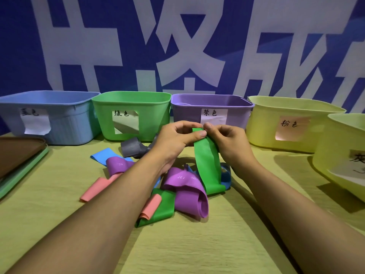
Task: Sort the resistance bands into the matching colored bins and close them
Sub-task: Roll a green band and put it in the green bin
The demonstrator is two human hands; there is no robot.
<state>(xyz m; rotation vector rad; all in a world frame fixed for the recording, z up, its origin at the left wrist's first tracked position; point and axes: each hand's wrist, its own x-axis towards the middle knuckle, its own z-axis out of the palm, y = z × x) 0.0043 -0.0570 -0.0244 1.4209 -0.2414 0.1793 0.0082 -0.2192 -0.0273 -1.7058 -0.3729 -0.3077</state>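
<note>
My left hand (175, 137) and my right hand (227, 141) both pinch the top end of a green band (207, 165), which hangs down to the table in front of the purple bin (211, 99). Below lies a heap of bands: purple (189, 192), a second green one (162, 208), pink (94, 188), blue (104, 155) and grey (130, 149). The green bin (130, 95) stands open left of the purple one, and the blue bin (49, 95) is at the far left.
Two yellow bins stand at the right, one (292, 103) with a pink label, the nearer one (343, 119) partly cut off. Stacked lids (17, 153), brown over green, lie at the table's left edge. A blue banner with white characters fills the background.
</note>
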